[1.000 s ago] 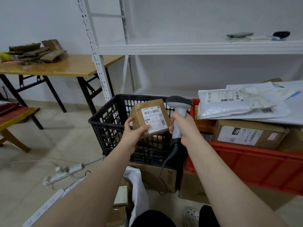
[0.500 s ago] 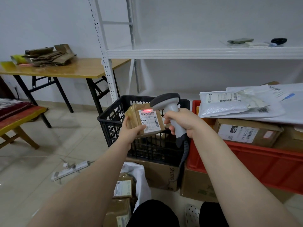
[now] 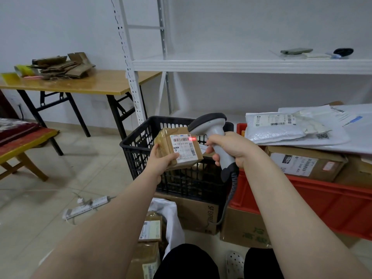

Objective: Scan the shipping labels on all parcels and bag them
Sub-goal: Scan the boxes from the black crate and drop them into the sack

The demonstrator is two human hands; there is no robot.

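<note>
Sprawling at the right, the long red plastic crate [image 3: 322, 200] carried slick white poly mailers [image 3: 277, 127] over taped brown cartons [image 3: 302, 162]. The black slotted plastic basket [image 3: 141, 146] stood just left of it. A crumpled white plastic sack [image 3: 173, 218] lay on the floor below.

Above the basket, the left grip [image 3: 161, 160] clasped the small brown taped cardboard parcel [image 3: 165, 137] from beneath. The parcel's white paper label [image 3: 184, 150] faced up. Just to its right, the right grip [image 3: 231, 148] clenched the handle of the grey pistol-shaped plastic scanner [image 3: 209, 123], whose nose pointed left at the parcel. A thin red beam [image 3: 192, 139] ran lengthwise along the label's top barcode. For bagging, the sack lay nearer the left grip.
</note>
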